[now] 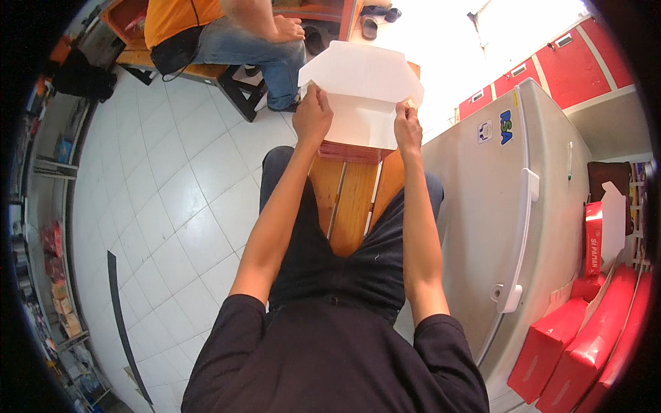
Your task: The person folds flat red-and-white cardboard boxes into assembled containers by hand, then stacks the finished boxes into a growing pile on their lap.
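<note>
Seated person astride a wooden counter [351,199], beside a grey chest freezer [496,206]. A flat white carton blank [361,89] lies over a red stack [352,151] at the counter's far end. Left hand [312,117] and right hand [407,129] each pinch a lower edge, steadying the panel for folding.

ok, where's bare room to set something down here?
Free: wooden bench slats between the knees and the red stack; grey freezer lid; white floor tiles on the left. Crowded: bench far end, where left hand and right hand hold the white flat carton.
</note>
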`<state>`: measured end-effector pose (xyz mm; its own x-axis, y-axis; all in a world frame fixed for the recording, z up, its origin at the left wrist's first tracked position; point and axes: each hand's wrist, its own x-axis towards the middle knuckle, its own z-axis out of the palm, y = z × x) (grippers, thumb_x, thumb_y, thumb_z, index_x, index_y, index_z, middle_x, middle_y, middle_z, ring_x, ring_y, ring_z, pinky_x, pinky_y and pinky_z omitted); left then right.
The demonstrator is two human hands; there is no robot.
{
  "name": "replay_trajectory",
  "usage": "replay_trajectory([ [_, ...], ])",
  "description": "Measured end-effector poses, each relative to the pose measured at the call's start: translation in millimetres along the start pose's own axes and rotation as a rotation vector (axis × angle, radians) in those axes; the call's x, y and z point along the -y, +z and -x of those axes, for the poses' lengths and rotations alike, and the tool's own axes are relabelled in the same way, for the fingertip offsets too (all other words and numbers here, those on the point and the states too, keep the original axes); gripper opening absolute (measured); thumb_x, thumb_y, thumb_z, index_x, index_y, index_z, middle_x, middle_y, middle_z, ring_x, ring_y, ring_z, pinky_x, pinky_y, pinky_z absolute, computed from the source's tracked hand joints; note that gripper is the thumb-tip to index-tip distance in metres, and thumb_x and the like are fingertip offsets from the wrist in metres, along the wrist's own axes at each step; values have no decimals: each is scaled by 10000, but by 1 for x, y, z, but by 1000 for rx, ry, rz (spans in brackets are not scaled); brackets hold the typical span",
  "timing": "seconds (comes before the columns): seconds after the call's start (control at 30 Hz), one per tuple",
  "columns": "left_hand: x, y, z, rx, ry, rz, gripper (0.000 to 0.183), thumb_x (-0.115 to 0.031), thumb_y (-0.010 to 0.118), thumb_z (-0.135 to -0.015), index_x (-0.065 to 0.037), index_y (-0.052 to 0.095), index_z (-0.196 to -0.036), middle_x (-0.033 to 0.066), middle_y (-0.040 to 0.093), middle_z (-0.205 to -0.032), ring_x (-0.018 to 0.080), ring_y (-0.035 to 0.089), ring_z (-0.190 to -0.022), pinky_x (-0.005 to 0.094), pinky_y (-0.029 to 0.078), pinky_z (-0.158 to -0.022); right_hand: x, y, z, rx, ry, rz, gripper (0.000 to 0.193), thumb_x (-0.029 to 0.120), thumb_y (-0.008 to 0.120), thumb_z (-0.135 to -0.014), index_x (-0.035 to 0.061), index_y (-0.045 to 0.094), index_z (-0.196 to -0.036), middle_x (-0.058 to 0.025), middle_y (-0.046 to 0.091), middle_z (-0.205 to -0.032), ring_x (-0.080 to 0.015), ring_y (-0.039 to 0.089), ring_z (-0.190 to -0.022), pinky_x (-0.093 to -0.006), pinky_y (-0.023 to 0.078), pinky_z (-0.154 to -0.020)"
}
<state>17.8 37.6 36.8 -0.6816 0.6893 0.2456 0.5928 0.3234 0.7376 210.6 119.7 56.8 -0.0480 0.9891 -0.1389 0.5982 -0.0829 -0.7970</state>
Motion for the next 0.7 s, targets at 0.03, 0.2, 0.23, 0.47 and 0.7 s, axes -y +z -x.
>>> replay_trajectory([
  [0.03, 0, 0, 1, -6, -1, 1, 187, -273, 495, -1012, -98, 554, -1038, 168, 721, -967, 400, 692, -892, 532, 516, -744, 0, 0, -2, 1, 4, 25, 675, 542, 416, -964, 14, 576, -1354, -237, 649, -1281, -401, 564, -1262, -460, 414, -1071],
  [0.2, -4, -1, 3, -24, -21, 5, 177, -276, 521, -991, -105, 553, -1021, 149, 724, -925, 394, 699, -866, 530, 520, -727, 4, 0, -4, -24, 64, 57, 667, 565, 416, -958, 39, 638, -1301, -222, 656, -1273, -394, 580, -1243, -453, 418, -1069],
  [0.23, -4, -2, 3, -30, -29, -3, 177, -276, 526, -988, -104, 554, -1018, 143, 724, -916, 392, 700, -861, 528, 521, -724, 6, 2, -3, -36, 64, 54, 652, 569, 432, -955, 55, 640, -1298, -211, 661, -1267, -383, 586, -1234, -443, 422, -1063],
  [0.47, -3, -2, 0, 7, -100, -15, 202, -300, 543, -972, -107, 575, -1021, 129, 721, -940, 402, 692, -885, 536, 522, -738, 3, 5, -5, -18, 61, -34, 643, 580, 443, -955, 82, 635, -1314, -216, 671, -1243, -374, 588, -1238, -436, 422, -1061],
  [0.7, 42, 4, 10, -20, 7, 300, 366, -404, 526, -1018, -97, 594, -1206, 144, 726, -1077, 355, 699, -1000, 468, 537, -836, -65, 9, -11, 73, -39, -445, 475, 514, 545, -973, 83, 663, -1133, -71, 701, -910, -144, 645, -682, -302, 528, -618],
])
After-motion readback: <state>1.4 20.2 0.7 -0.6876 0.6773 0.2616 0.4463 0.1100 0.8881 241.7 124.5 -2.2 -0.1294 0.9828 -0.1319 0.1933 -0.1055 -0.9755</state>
